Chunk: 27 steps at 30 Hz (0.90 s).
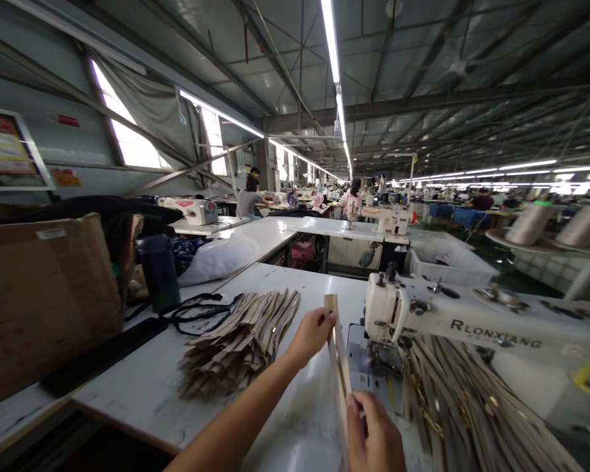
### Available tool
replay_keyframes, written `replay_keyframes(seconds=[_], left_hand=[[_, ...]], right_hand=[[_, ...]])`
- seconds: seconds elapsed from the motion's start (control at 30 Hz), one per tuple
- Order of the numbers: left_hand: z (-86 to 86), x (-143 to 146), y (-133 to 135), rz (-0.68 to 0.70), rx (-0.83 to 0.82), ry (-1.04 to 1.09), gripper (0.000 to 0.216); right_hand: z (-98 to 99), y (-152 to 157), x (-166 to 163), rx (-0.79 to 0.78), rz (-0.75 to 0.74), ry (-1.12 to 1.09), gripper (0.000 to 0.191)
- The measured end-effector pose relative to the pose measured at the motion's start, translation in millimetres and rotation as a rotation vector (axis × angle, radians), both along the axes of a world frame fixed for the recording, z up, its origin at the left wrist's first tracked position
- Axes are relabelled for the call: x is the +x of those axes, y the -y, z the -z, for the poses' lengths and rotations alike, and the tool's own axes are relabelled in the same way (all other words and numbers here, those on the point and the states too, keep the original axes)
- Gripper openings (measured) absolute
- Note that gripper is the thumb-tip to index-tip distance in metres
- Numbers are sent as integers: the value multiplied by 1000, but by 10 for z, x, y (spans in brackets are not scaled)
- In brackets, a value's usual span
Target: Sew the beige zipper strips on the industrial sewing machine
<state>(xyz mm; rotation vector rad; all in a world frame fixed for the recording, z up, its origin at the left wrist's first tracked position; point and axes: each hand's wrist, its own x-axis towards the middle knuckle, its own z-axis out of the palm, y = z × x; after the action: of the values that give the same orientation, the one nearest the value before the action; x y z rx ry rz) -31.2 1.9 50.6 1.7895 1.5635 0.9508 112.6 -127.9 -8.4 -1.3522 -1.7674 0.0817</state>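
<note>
My left hand (313, 334) pinches the upper end of a beige zipper (338, 357), a long flat strip with a darker line down its middle. Lower down, my right hand (373, 432) grips the same strip between thumb and fingers. It runs lengthwise over the white table, just left of the sewing machine (393, 308). To the left of my left hand lies a fanned pile of beige zippers (240, 341). Another bundle of long zippers (452, 400) with gold-coloured metal parts lies under the machine's arm, right of my right hand.
Black cords (201, 311) lie beside the left pile. Farther left stand a dark bottle (158, 272), a white plastic bag (221, 255) and a cardboard box (49, 301). A white bin (452, 259) and thread cones (530, 223) are beyond the machine. Several people sit at machines farther off.
</note>
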Motion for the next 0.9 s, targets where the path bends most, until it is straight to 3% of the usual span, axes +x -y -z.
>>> replay_keyframes(seconds=[0.1,0.23,0.33,0.4,0.47,0.67,0.9], left_hand=[[145,28,-187,41,-52,-157,21],[329,97,-116,172,-15,-251,4],[363,198,-103,453,26,-278,7],[380,251,-139,660,138,-275,5],[422,272,-170,779,272,-242,6],[560,265,-117,785,410,-226,20],[543,309,-88,742,441,-382,22]], right_hand=[[191,-386,117,-97,164,33,44],[263,-500,270,-269,244,177,30],[147,-444,344,-379,288,291,24],[69,-415,400,-421,286,310,24],[39,-394,470,-422,261,283,24],[150,-304,624,-292,167,163,31],[165,-289,624,-298,171,60,33]])
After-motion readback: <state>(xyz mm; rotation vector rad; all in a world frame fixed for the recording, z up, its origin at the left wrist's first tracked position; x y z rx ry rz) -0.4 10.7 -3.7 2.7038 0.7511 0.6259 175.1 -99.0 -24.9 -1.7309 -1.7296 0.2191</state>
